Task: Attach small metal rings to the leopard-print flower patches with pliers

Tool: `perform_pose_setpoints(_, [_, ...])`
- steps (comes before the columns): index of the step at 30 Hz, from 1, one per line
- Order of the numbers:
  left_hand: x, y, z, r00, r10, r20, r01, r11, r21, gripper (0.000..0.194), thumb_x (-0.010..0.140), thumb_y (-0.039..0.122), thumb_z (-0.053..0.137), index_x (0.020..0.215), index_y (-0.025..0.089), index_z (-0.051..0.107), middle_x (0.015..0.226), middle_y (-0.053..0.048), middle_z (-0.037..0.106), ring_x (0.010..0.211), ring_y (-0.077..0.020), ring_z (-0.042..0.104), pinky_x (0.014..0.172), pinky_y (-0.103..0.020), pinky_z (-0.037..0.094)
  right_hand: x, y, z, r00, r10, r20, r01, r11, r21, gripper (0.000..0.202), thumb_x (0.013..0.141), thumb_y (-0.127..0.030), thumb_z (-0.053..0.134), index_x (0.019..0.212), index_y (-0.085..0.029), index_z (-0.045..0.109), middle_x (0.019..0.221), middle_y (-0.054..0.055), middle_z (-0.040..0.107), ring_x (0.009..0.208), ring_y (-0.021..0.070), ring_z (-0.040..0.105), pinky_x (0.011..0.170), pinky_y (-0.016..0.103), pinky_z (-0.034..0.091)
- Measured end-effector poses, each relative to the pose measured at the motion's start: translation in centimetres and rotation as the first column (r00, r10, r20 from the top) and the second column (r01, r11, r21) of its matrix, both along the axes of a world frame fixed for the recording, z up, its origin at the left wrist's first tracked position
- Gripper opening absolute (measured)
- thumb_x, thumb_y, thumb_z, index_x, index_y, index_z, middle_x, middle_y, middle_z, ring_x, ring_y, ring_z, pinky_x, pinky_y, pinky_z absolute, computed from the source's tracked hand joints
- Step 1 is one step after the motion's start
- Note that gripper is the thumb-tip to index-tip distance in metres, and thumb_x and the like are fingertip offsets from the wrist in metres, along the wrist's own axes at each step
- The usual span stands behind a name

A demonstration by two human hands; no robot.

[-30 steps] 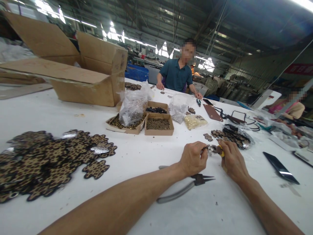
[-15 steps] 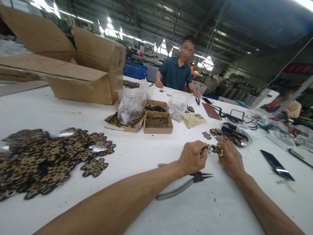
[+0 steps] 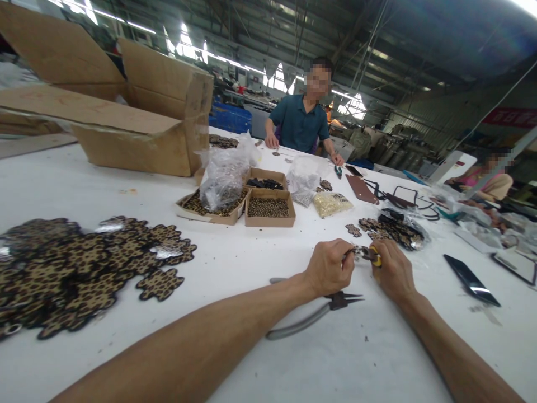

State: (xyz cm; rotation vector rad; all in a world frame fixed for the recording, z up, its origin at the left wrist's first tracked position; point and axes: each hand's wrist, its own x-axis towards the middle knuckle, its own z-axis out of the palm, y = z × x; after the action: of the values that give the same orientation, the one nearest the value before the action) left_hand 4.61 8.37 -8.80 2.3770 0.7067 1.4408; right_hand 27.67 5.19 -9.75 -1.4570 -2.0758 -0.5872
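Note:
My right hand [image 3: 392, 268] is closed round yellow-handled pliers [image 3: 376, 257], whose metal jaws point left. Pinched in my left hand [image 3: 331, 267] is a small piece, partly hidden by the fingers, with something shiny at the jaws. Grey-handled pliers [image 3: 308, 322] with pointed dark jaws lie on the white table under my left wrist. Leopard-print flower-shaped patches [image 3: 84, 268] are heaped at the left, with a single patch [image 3: 160, 284] at the heap's edge. Another small patch [image 3: 353, 230] lies just beyond my hands.
Cardboard trays of beads [image 3: 269, 221] and a bag of pale pieces [image 3: 332, 204] stand in the middle. A large carton [image 3: 138, 151] is at the left back, a phone [image 3: 472, 280] at the right. Across the table sits a person [image 3: 302, 123]; another is at far right.
The whole view has shifted slightly. My hands keep nearly the same pose, close together with the pliers and the small piece.

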Motion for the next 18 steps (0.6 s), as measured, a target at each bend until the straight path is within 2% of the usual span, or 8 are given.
perform_pose_setpoints(9, [0.03,0.15,-0.13,0.999,-0.015,0.030,0.015,1.000,0.019,0.011,0.090,0.019,0.051,0.088,0.017,0.061,0.077,-0.005,0.064,0.070,-0.0162,0.060,0.068,-0.029,0.046,0.14,0.42,-0.16,1.000,0.017,0.006,-0.017,0.999,0.043,0.009,0.095,-0.016,0.052,0.101,-0.021,0.055,0.097,0.010,0.063,0.095,0.0258,0.057,0.081,0.037,0.046])
perform_pose_setpoints(18, [0.08,0.12,-0.12,0.999,-0.016,0.033,0.015,1.000,0.020,0.012,0.090,0.020,0.050,0.089,0.016,0.062,0.077,-0.005,0.065,0.070,-0.0161,0.060,0.068,-0.029,0.046,0.07,0.31,-0.13,1.000,0.010,0.008,-0.011,1.000,0.010,0.011,0.091,-0.014,0.052,0.100,-0.021,0.054,0.095,0.009,0.063,0.092,0.0246,0.057,0.079,0.035,0.045])
